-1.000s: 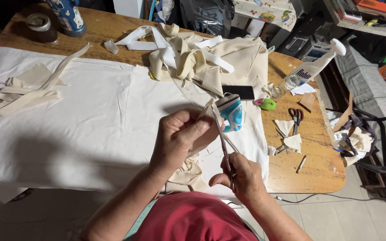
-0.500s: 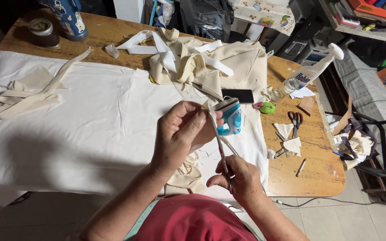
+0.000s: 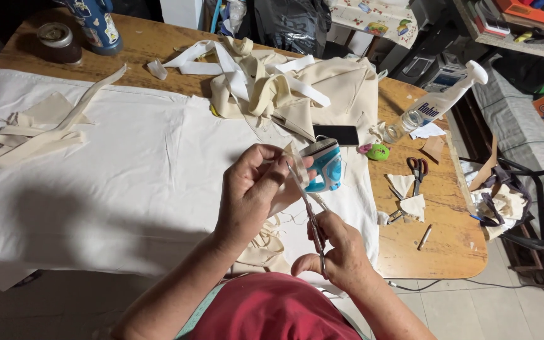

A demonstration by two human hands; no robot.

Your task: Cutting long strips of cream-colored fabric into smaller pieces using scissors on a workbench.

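Left hand (image 3: pixel 253 192) pinches a cream fabric scrap (image 3: pixel 289 165); right hand (image 3: pixel 341 252) grips scissors (image 3: pixel 310 217); spray bottle (image 3: pixel 439 104) lies on the worktop (image 3: pixel 436 252), contents unclear.

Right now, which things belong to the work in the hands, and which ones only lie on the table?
In use:
left hand
right hand
scissors
small cream fabric piece

Lying about:
blue iron
red-handled scissors
spray bottle
black phone
cream fabric heap
tape roll
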